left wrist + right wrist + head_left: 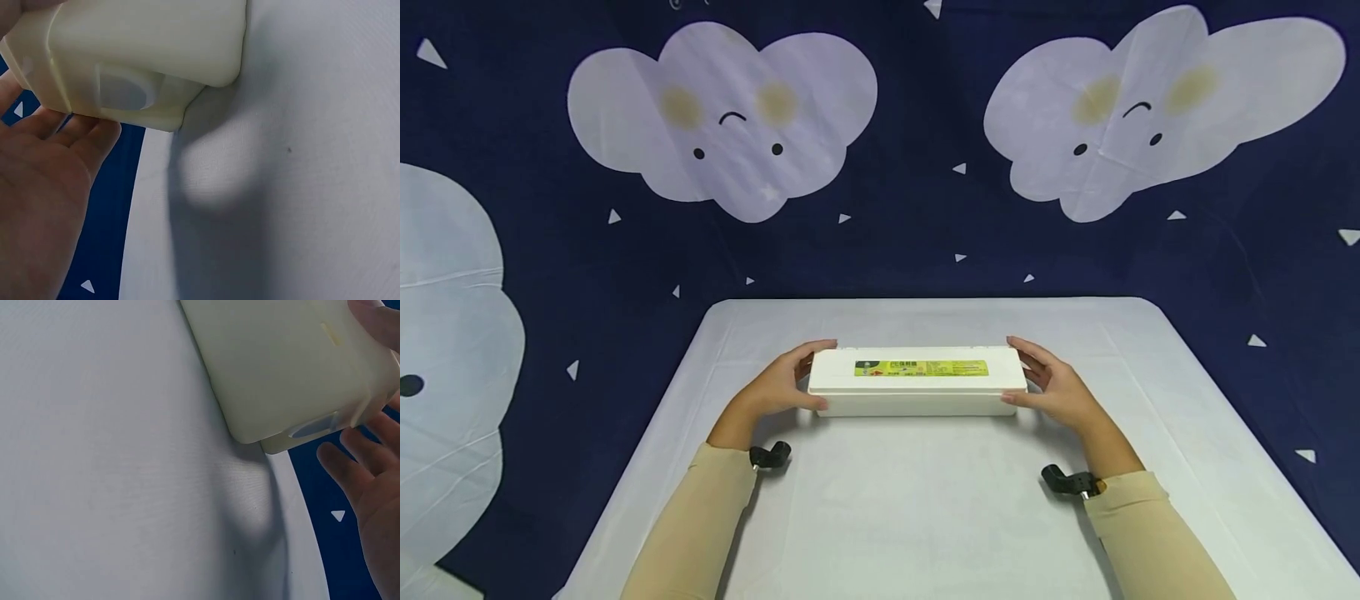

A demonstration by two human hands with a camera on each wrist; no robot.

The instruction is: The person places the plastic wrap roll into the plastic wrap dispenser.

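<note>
A long white cling film box with a green and yellow label on its lid lies crosswise on the white table. My left hand grips its left end, thumb at the front and fingers behind. At the right end, my right hand holds it the same way. The left wrist view shows the end of the box, with a rounded recess, against the fingers. In the right wrist view, some fingers spread near the box's other end.
The white table has rounded far corners. Behind it hangs a dark blue cloth printed with clouds and small triangles. Black camera mounts sit at both wrists, by the beige sleeves.
</note>
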